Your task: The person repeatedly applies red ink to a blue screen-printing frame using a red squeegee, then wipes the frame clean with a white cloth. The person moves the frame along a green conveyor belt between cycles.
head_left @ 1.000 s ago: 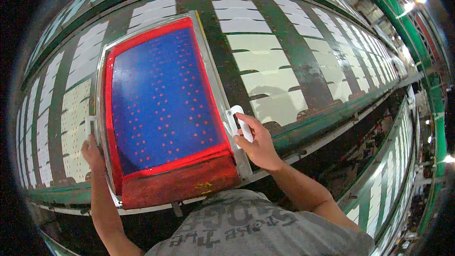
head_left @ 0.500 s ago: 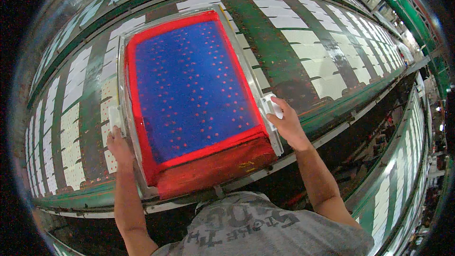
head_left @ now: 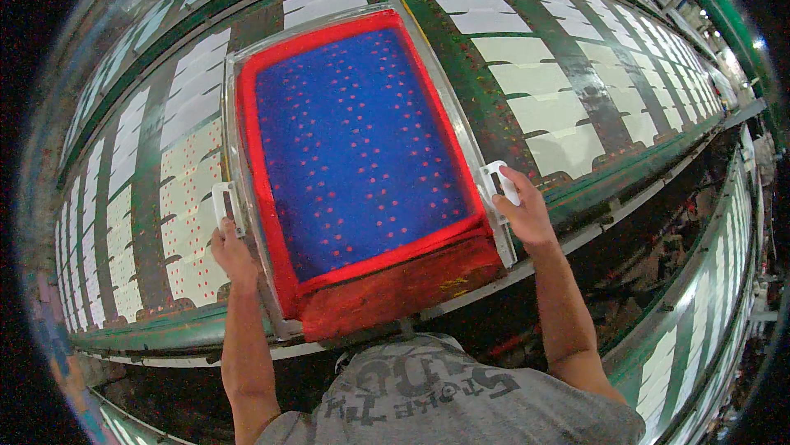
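A large screen-printing frame (head_left: 245, 124) lies between my hands, over the long table. Its blue mesh (head_left: 354, 149) is dotted with small pinkish-red spots and bordered in red. A dark red band (head_left: 403, 288) covers the near end. My left hand (head_left: 234, 256) is closed on the lower end of the white handle (head_left: 222, 200) on the left side. On the right side, my right hand (head_left: 528, 210) grips the other white handle (head_left: 499, 177), thumb toward the frame. Whether the frame rests flat or is slightly raised, I cannot tell.
Pale fabric pieces (head_left: 568, 149) lie in rows along the green table (head_left: 485, 91). Left of the frame, pieces (head_left: 197, 214) carry red dots. A metal rail (head_left: 592, 227) runs along the near edge. Another table with pale pieces (head_left: 658, 363) stands at the lower right.
The frame has moved to the right with both hands on its handles. More of the red-dotted pieces now show on its left.
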Available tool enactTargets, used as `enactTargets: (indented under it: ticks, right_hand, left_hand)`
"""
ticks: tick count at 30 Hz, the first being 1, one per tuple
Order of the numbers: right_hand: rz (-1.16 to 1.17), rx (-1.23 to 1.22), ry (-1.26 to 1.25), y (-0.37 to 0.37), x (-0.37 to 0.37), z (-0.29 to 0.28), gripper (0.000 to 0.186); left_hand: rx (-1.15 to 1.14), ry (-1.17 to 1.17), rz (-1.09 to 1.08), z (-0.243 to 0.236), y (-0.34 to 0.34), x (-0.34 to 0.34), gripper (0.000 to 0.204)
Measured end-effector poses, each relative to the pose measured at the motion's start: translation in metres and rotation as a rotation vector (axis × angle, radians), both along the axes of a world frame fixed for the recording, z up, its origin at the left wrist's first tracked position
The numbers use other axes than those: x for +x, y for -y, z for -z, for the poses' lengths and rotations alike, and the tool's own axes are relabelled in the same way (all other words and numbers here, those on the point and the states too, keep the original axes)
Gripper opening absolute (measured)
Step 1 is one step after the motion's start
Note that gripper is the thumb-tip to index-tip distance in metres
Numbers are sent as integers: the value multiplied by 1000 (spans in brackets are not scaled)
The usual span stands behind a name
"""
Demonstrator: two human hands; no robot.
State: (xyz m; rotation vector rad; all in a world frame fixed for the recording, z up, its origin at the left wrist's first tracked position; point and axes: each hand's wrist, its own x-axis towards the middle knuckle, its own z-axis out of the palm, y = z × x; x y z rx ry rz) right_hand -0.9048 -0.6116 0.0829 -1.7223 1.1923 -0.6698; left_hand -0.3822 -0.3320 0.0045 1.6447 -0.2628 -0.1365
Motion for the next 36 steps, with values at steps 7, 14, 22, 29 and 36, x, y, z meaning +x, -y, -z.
enactTargets:
  ticks: [7,14,22,29,36]
  right_hand:
    - [-48,57,45,13,-15,25,63]
    - [-68,-381,-240,-11,-2,6,59]
    - [-935,-579,-302,-132,32,-3,58]
    - [-813,-795,-419,-151,58,-25,54]
    - [-833,-709,-612,-166,122,-35,61]
  left_hand:
    - [110,42,-2,7,0,0,32]
    - [530,180,4,-4,6,-11,44]
    - [513,346,-10,11,5,-6,35]
    - [485,455,-9,22,6,-7,39]
    - [408,479,8,17,8,-10,43]
